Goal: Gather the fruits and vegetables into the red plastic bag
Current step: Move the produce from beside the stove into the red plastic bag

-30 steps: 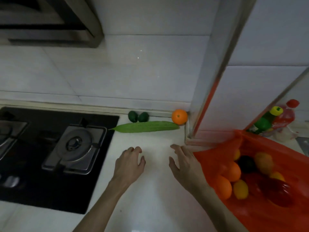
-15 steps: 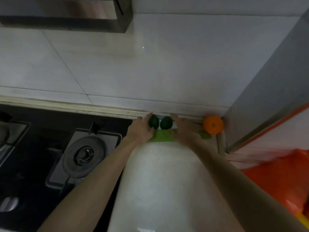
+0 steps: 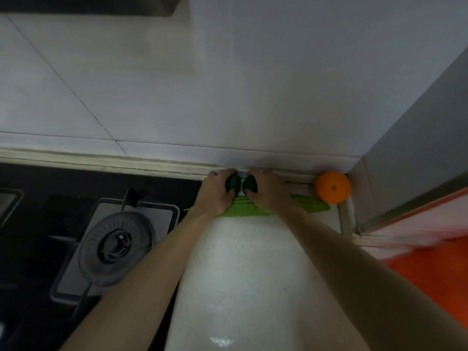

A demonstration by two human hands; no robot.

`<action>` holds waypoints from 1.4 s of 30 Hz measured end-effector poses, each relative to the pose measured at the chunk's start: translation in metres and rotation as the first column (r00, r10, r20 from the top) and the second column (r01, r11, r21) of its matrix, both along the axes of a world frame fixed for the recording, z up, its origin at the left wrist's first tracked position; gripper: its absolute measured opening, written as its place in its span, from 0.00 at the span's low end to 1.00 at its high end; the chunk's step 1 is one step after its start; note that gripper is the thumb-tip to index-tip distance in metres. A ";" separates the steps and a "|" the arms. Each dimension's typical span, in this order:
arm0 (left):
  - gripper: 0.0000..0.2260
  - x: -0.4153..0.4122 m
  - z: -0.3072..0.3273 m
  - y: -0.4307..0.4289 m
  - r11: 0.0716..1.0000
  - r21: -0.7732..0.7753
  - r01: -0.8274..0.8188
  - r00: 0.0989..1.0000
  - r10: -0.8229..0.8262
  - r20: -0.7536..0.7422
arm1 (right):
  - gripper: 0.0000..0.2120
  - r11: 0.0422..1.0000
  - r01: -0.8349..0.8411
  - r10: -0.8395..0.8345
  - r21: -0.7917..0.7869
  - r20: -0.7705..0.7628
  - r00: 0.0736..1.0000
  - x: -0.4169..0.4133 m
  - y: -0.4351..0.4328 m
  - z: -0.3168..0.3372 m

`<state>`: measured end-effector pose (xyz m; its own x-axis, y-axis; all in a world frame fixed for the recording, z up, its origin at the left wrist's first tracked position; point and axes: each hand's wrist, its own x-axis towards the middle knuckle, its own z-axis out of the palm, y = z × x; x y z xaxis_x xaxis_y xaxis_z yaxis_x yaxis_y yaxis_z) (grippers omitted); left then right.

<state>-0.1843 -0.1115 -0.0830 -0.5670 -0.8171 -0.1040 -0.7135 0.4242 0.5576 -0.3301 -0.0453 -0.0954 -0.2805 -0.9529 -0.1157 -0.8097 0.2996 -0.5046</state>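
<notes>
Two hands at work: the left hand [image 3: 215, 192] and the right hand [image 3: 268, 191] both reach to the back edge of the counter [image 3: 240, 274], side by side, just left of the orange [image 3: 333, 187].
Left grip: fingers curled around the left dark green fruit [image 3: 233, 182], closed on it.
Right grip: fingers curled around the right dark green fruit [image 3: 250, 184], closed on it too; whether either fruit is off the counter I cannot tell.
Orange: sits untouched in the corner where the tiled wall [image 3: 228, 84] meets the side panel.
Long green vegetable: the long green vegetable [image 3: 253, 210] lies flat on the counter, its right tip just below the orange, its middle partly hidden under both wrists.
Red bag: only a stretch of the red plastic bag [image 3: 430, 269] shows, below and to the right of the orange; its opening and contents are out of view.
Stove: the burner [image 3: 115, 245] is well to the left of the orange, away from the hands.
Step in hand: picking up the two small green fruits, one per hand.
Next move, as I judge it: lift both clear of the long vegetable, swing right past the orange and drop them into the bag's mouth.
Left to do: the orange and the long vegetable remain on the counter.
</notes>
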 end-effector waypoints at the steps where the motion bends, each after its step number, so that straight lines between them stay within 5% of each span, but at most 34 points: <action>1: 0.24 0.003 0.004 0.003 1.000 -0.009 -0.009 1.000 0.009 -0.030 | 0.21 1.000 0.006 -0.006 -0.022 0.011 1.000 0.001 0.002 0.004; 6: 0.26 0.014 0.031 0.030 0.997 -0.006 -0.071 0.977 0.068 -0.203 | 0.23 0.984 0.117 -0.088 -0.133 0.207 0.974 0.004 0.043 0.039; 11: 0.26 0.009 0.065 0.091 0.998 -0.005 -0.064 0.944 0.059 -0.326 | 0.23 0.910 0.230 -0.151 -0.344 0.240 0.959 0.005 0.136 0.068; 18: 0.24 -0.025 0.090 0.204 0.993 0.080 0.082 0.910 -0.042 -0.412 | 0.27 0.917 0.291 -0.227 -0.273 0.241 0.944 -0.002 0.288 0.098; 26: 0.23 -0.099 0.109 0.342 0.944 0.100 0.314 0.855 -0.236 -0.461 | 0.28 0.795 0.531 -0.476 -0.294 0.242 0.845 -0.058 0.440 0.111; 32: 0.21 -0.164 0.101 0.421 0.875 0.101 0.473 0.842 -0.416 -0.343 | 0.27 0.761 0.608 -0.577 -0.226 0.192 0.794 -0.116 0.508 0.100; 42: 0.23 -0.240 0.074 0.400 0.876 0.034 0.482 0.876 -0.482 -0.002 | 0.24 0.883 0.445 -0.444 -0.150 0.040 0.895 -0.208 0.463 0.091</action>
<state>-0.4242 0.2884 -0.0095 -0.8891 -0.4388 -0.1304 -0.4287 0.6983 0.5731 -0.5379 0.4175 -0.0040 -0.6786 -0.7343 0.0175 -0.6075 0.5476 -0.5754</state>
